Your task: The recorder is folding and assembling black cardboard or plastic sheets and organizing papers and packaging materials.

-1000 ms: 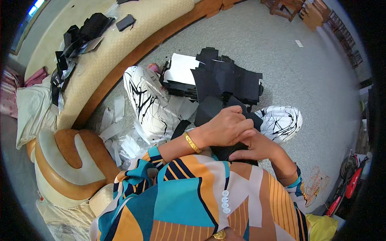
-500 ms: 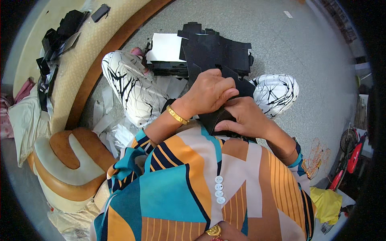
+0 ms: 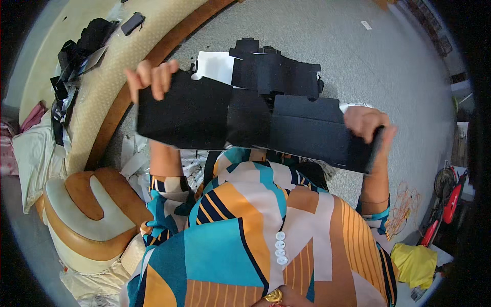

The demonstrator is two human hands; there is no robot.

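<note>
A long black cardboard box blank [image 3: 249, 120], creased into panels, stretches across in front of me. My left hand [image 3: 152, 81] is closed on its left end, with the fingers over the top edge and the thumb hidden behind. At the other end, my right hand [image 3: 365, 123] grips the right panel, which is bent up at its edge. Beyond it lie more black cardboard blanks [image 3: 279, 74] in a pile on the floor. Beside them is a white sheet [image 3: 215, 66], partly covered by the blank I hold.
A cream padded edge with a brown border [image 3: 169, 28] curves along the left, with black pieces [image 3: 84, 48] and a small dark case [image 3: 133, 23] on it. A brown-and-white padded seat [image 3: 92, 210] stands at lower left. Yellow cloth [image 3: 417, 263] and tangled wire [image 3: 402, 212] lie right.
My hands were together over a folded black piece at my lap. They have moved wide apart and up, and the blank is now spread out between them.
</note>
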